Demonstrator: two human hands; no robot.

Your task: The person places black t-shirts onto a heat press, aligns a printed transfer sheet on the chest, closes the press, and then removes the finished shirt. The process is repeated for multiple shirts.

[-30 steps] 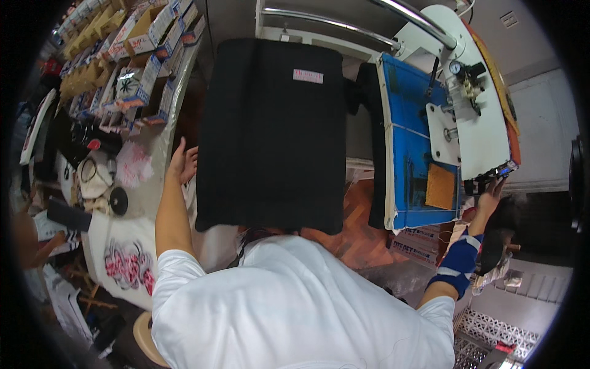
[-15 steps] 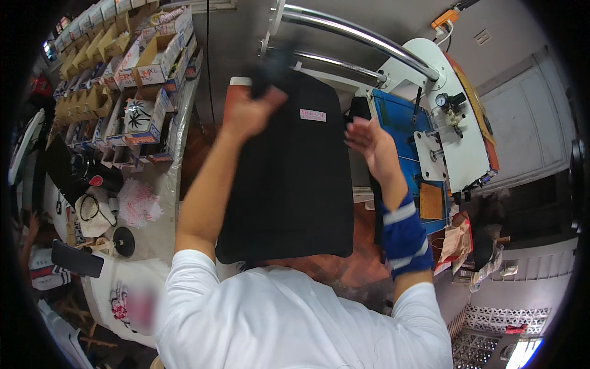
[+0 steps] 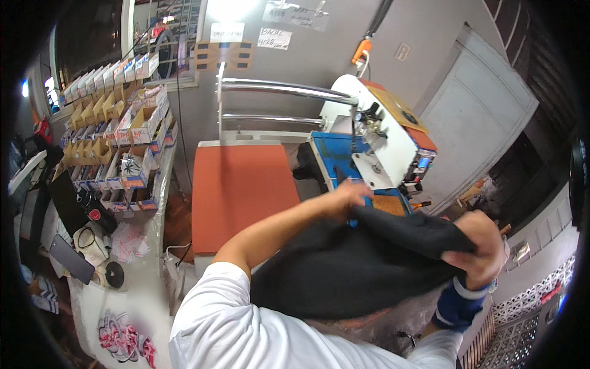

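A black garment point(image 3: 356, 270) hangs in loose folds in front of me, lifted clear of the orange-red platen point(image 3: 246, 197) of a heat press. My left hand point(image 3: 353, 195) is closed at its upper left edge, slightly blurred, beside the blue platen. At the right my right hand point(image 3: 479, 246) grips the far end, fingers curled over the cloth. A blue wrist wrap with pale stripes point(image 3: 458, 302) covers my right wrist. The garment's lower part passes in front of my body, and its underside is hidden.
The white press head point(image 3: 393, 141), with gauge and control box, stands above the blue platen point(image 3: 338, 154). Chrome rails point(image 3: 283, 89) run behind. Boxes of transfers point(image 3: 135, 163) fill the left table, with a phone point(image 3: 70, 258) and tape roll point(image 3: 114, 275) nearer me.
The garment has come off the orange-red platen and moved right, now bunched between both hands. My left hand has crossed rightward; my right hand has moved right and nearer. The view has tilted up.
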